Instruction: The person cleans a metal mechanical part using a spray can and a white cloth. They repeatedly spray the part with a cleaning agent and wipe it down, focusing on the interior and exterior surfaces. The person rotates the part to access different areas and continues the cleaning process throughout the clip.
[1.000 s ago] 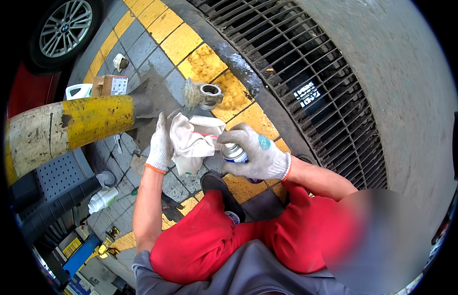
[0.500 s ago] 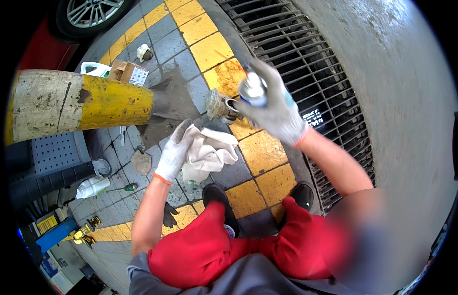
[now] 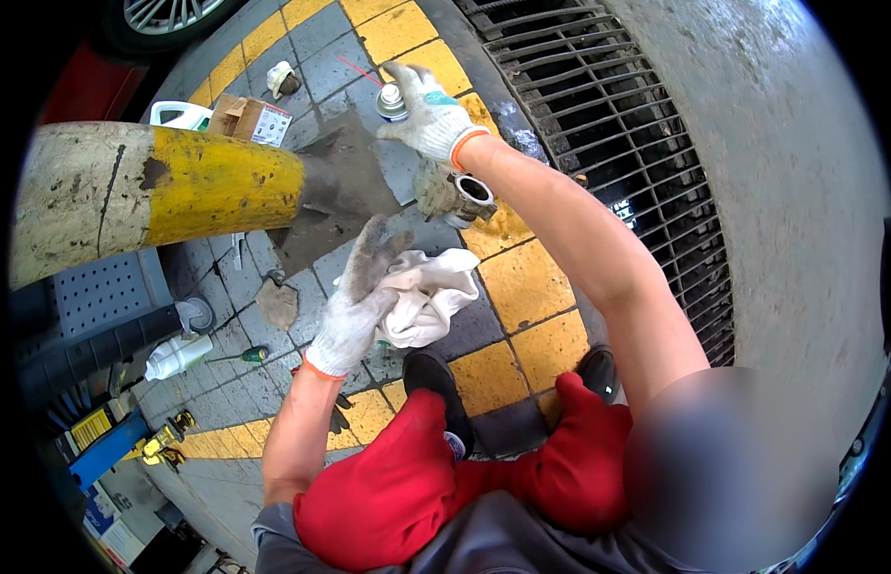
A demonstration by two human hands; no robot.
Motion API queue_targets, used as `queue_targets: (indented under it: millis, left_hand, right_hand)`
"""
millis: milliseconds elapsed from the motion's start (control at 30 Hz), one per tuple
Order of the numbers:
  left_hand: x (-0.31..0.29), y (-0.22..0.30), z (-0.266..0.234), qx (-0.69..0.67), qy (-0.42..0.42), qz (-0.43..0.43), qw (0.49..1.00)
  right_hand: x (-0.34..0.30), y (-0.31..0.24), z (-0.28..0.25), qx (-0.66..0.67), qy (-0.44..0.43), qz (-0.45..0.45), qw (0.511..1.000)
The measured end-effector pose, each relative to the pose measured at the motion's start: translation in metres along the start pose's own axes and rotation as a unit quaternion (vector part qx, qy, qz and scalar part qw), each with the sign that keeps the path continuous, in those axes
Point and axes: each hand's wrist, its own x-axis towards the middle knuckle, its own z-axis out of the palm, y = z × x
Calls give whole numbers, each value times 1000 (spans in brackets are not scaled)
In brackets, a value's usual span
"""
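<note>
My right hand [image 3: 428, 113], in a whitish knit glove with an orange cuff, is reached out over the grey tiles. Its thumb and fingers are spread around the top of an aerosol can [image 3: 391, 101] with a thin red straw, with a gap at the fingertips. My left hand [image 3: 348, 316], gloved alike, has a crumpled white cloth [image 3: 431, 298] between thumb and fingers. Between the hands, near the yellow tiles, sits a dirty metal housing [image 3: 444, 194] with a round opening. My right wrist passes just beyond it.
A yellow and white post [image 3: 206, 187] slants in from the left. Behind it stand a cardboard box [image 3: 237, 120] and a white-green jug [image 3: 182, 116]. A floor grate [image 3: 608, 115] runs along the right. A screwdriver [image 3: 255, 354] and a white bottle [image 3: 178, 358] lie at left.
My right hand has moved forward and left with the aerosol can, down toward the floor, and its fingers have spread. The metal housing shows more fully. My left hand has shifted slightly with the cloth.
</note>
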Motion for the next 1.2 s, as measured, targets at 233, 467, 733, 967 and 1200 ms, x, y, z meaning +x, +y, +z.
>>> queue_targets:
  millis: [233,467,733,967,1200]
  left_hand:
    - [-11,5,13,48,-15,51,997]
    - [-20,13,51,-45,-99,5,994]
    - [28,-10,17,285,28,-81,955]
    - [87,-43,-10,526,185,-19,830]
    - [137,-45,-8,526,122,2,841]
  right_hand:
    - [-105,-50,-92,183,-309,74,930]
    - [-211,-50,-71,384,-306,100,865]
    - [-257,-61,-90,559,-150,405,707]
    - [-274,-48,-91,645,-54,437,625]
    - [-277,-22,-111,778,-23,370,506]
